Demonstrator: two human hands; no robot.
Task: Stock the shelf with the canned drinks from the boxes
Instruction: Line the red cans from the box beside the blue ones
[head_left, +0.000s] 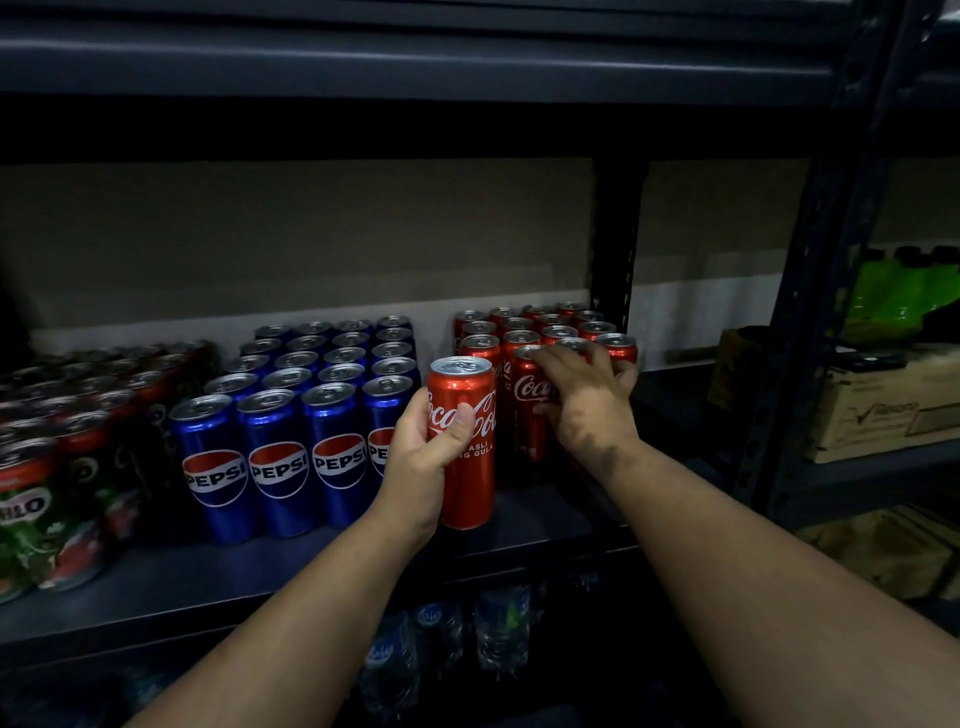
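Gripping red Coca-Cola can (464, 441) in left hand (415, 457), right hand (589, 397) clasping centre-frame Coca-Cola block (540, 332); best set flush, upright.

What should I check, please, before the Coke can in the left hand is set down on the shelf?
1. Left hand grip on the held Coke can: ok, fingers wrapped round it, can upright.
2. Bare spot on the shelf in front of the Coke block: ok.
3. Right hand steadying the front Coke cans: ok, though it hides some.
4. Gap to the Pepsi cans: ok.
5. Front row alignment: cannot tell.
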